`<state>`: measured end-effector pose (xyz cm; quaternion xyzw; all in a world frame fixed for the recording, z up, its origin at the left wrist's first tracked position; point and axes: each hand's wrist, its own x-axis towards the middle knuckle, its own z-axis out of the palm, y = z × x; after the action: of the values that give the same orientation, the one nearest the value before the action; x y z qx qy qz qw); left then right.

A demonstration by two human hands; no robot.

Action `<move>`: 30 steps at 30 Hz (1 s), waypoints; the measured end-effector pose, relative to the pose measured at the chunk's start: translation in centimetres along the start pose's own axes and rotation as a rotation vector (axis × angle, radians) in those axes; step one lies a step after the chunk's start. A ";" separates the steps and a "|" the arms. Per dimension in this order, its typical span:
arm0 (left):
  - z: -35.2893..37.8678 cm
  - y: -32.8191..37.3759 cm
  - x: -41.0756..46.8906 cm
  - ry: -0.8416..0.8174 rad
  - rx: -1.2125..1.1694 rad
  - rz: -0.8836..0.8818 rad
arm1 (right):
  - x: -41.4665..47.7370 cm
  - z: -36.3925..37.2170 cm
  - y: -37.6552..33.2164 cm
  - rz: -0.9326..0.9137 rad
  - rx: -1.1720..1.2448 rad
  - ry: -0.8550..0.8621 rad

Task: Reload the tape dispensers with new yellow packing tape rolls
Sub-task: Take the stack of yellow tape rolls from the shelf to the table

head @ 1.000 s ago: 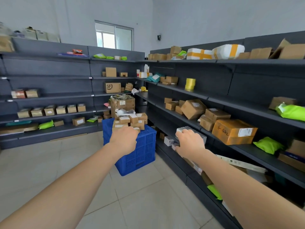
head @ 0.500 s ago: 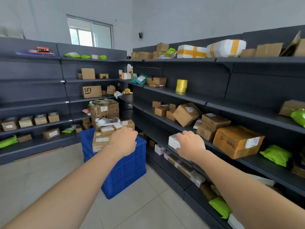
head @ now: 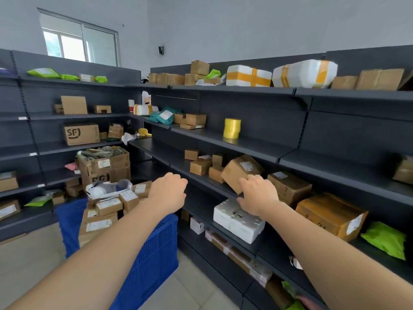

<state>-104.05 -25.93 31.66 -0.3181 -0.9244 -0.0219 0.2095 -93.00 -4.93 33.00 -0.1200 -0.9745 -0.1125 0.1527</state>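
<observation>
A stack of yellow packing tape rolls [head: 232, 128] stands upright on a dark middle shelf [head: 257, 146] of the right-hand rack, alone on a bare stretch. No tape dispenser is in sight. My right hand [head: 257, 194] hovers two shelves lower with fingers slightly apart. It is over the top edge of a white foam box [head: 237, 221] and beside a tilted cardboard box [head: 242, 172]. My left hand [head: 167, 193] is held out in the aisle, fingers curled in, holding nothing. Both hands are well below and left of the tape.
A blue plastic crate [head: 154, 251] heaped with small parcels stands on the floor under my left arm. Cardboard boxes and green mailers fill the racks on the right and at the back. Pale tiled floor [head: 29, 260] stretches to the left.
My right hand carried the white foam box to the lower shelf and now rests open over it. Both hands rose, and the view swung closer to the right-hand rack.
</observation>
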 end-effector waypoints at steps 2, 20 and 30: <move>1.3 -0.3 3.2 0.015 -0.015 0.012 | 3.2 1.0 1.0 0.009 -0.006 0.014; 10.4 0.1 34.1 0.084 -0.112 0.073 | 31.4 9.0 13.4 0.078 -0.069 0.071; 16.9 -1.4 50.4 0.102 -0.148 0.167 | 45.2 14.3 17.6 0.166 -0.105 0.034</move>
<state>-146.99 5.11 36.60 -0.4072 -0.8786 -0.0885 0.2333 -133.95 24.44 37.65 -0.2065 -0.9512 -0.1525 0.1713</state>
